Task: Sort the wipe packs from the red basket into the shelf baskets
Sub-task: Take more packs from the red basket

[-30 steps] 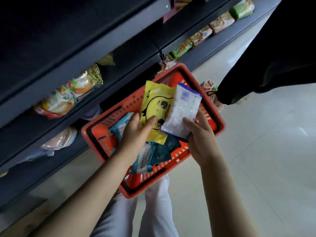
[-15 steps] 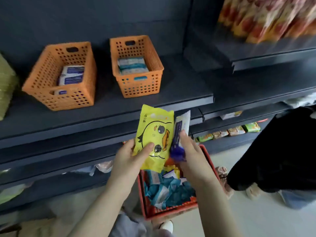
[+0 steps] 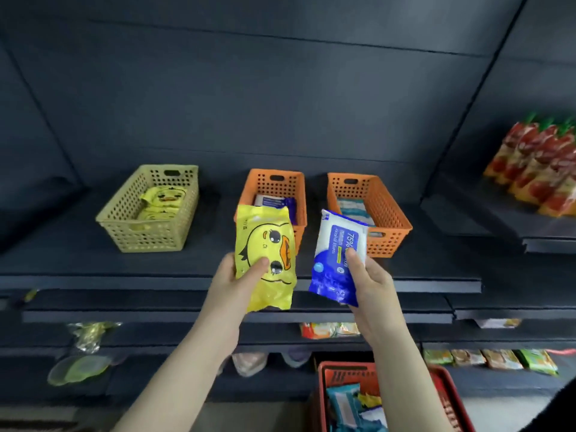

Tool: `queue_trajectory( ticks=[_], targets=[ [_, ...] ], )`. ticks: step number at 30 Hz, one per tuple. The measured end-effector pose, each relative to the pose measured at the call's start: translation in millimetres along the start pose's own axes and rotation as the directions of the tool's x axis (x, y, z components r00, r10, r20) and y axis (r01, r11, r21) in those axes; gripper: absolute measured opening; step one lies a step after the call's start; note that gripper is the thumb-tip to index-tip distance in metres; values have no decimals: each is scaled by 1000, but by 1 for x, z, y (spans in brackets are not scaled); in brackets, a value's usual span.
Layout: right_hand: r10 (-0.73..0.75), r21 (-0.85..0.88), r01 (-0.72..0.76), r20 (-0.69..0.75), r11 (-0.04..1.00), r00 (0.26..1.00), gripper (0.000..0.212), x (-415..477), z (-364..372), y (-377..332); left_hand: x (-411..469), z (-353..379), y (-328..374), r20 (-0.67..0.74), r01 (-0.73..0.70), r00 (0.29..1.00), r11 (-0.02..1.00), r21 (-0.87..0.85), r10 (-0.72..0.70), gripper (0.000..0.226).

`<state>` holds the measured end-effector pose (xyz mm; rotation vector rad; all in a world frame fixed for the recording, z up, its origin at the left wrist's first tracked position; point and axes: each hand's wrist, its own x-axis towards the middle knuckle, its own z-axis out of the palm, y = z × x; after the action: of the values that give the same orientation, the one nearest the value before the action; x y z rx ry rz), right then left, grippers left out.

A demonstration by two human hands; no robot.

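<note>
A dark shelf (image 3: 93, 260) carries three perforated baskets in a row. The yellow basket (image 3: 146, 235) sits at the left, well apart from the middle orange basket (image 3: 274, 179). The right orange basket (image 3: 389, 219) stands just beside that one. A side shelf (image 3: 486, 219) to the right bears red-and-yellow bags (image 3: 536, 169) standing in a close row. On a lower shelf (image 3: 467, 344), small green and tan packets (image 3: 486, 358) lie side by side. Below, the red basket (image 3: 452, 400) stands on the pale floor (image 3: 265, 416).
</note>
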<state>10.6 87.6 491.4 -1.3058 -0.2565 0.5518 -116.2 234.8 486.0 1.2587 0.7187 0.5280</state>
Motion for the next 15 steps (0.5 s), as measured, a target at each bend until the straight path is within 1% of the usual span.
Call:
queue_trajectory(
  ticks=[2, 5, 6, 8, 10, 12, 15],
  targets=[
    [1, -48, 3, 64, 999, 998, 32, 1, 29, 6, 11, -29, 8, 10, 13, 1000, 1000, -6, -13, 26],
    [-17, -125, 38, 160, 991, 987, 52, 3, 68, 19, 23, -69, 16, 12, 6, 1000, 1000, 3, -6, 29],
    [-19, -162, 50, 189, 986, 982, 54, 3, 81, 23, 26, -80, 19, 10, -5, 1000, 1000, 4, 5, 32],
    [11, -228, 44, 235, 973, 972, 48, 4, 104, 28, 30, -98, 23, 18, -22, 1000, 1000, 16, 21, 35],
    [65, -281, 12, 265, 960, 962, 46, 6, 123, 30, 31, -113, 24, 24, -32, 999, 999, 24, 32, 21],
    [121, -300, -40, 259, 953, 958, 48, 10, 135, 32, 34, -124, 23, 34, -49, 998, 999, 24, 48, 16],
    [167, -333, -86, 220, 939, 961, 38, 19, 147, 33, 44, -135, 18, 4, -56, 998, 998, 6, 56, 19]
  ],
)
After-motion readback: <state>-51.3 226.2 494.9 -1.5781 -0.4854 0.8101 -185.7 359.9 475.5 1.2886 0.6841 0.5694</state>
